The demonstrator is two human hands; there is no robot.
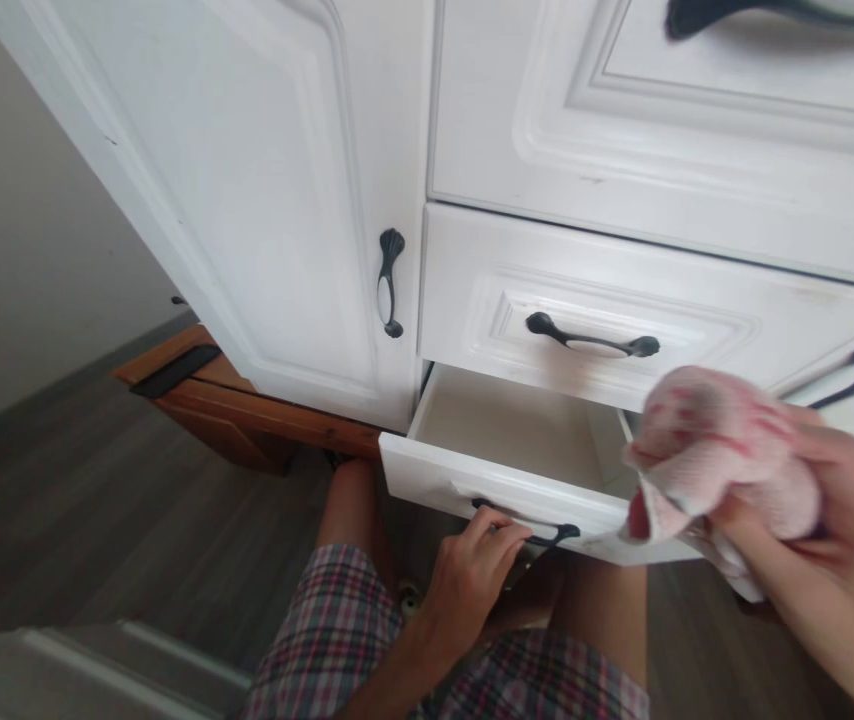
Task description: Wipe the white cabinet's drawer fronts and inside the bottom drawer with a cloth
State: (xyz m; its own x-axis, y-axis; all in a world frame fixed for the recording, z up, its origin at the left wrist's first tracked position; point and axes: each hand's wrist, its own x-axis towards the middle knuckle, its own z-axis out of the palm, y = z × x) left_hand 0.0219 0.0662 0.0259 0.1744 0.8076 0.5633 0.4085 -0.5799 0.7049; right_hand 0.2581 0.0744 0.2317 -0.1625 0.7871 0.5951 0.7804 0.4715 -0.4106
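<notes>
My left hand (476,560) has its fingers closed around the dark handle (558,535) of the lowest drawer. That white drawer (427,478) is pulled out, and its pale inside (513,420) shows no contents in the visible part. In my right hand (839,540) is a crumpled pink and white cloth (727,440), raised in front of the drawer's right end. The cloth and hand are slightly blurred and hide the right corner of the drawer.
Above is a closed drawer with a dark handle (592,340). A cabinet door (262,190) with its own handle (390,285) stands at the left. Wooden furniture (224,400) lies low behind it. My legs in plaid shorts (329,630) are beneath the drawer.
</notes>
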